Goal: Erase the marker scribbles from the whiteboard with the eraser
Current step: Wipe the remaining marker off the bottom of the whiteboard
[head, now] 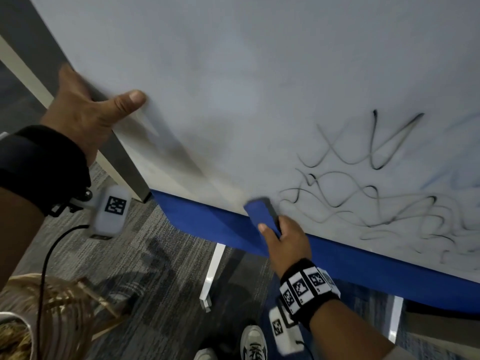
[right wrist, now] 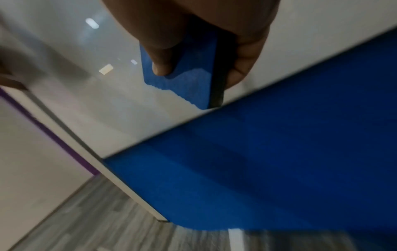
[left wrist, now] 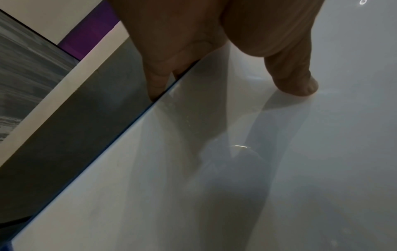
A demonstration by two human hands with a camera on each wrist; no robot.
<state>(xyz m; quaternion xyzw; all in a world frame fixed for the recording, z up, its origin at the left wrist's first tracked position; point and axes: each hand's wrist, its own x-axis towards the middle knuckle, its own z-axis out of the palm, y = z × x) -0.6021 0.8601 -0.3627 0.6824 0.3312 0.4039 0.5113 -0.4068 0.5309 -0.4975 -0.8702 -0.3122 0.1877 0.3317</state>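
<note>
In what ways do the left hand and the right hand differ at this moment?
The left hand grips the whiteboard at its side edge, thumb on the front; the right hand holds the blue eraser near the bottom edge. The left hand is far from the black scribbles; the right is beside them. Both touch the board.

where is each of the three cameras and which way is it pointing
Head: worn on the head, looking down at the whiteboard and scribbles; both hands and shoes show.
Left wrist: along the left hand, which grips the board's side edge.
Right wrist: along the right hand, which holds the eraser near the board's blue lower edge.
Shared: the head and right wrist views both show the eraser.
</note>
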